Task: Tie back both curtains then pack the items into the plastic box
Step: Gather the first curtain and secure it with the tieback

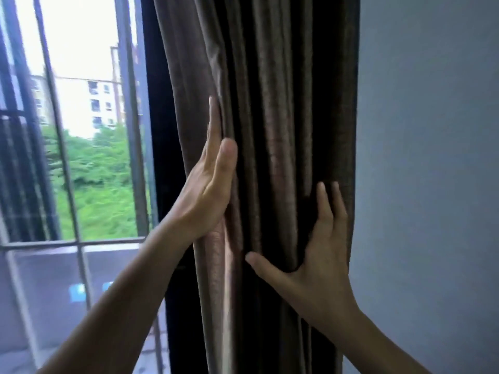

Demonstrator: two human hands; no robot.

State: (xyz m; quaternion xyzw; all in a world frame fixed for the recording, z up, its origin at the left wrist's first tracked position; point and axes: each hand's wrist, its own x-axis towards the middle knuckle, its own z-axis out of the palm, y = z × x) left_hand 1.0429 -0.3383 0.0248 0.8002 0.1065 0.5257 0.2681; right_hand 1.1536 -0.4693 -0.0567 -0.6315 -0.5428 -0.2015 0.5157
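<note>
A: Where's the curtain (270, 130)?
B: Bunched right of the window (81, 130). Left hand (213, 179) flat on its left edge, right hand (321, 255) spread on the folds.
A: Handling?
B: Soft, heavy, probably slippery; gather it mid-height.

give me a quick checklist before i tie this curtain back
1. Curtain bunched between window and wall: ok, it hangs in tight folds.
2. Left hand on the window-side edge: ok, it lies flat along it.
3. Right hand on the wall side: ok, its fingers are spread on the folds.
4. Grip round the bunch: not ok, both hands only press with straight fingers.
5. Tieback at hand: cannot tell, none in view.
6. Other curtain tied: cannot tell, out of view.
</note>
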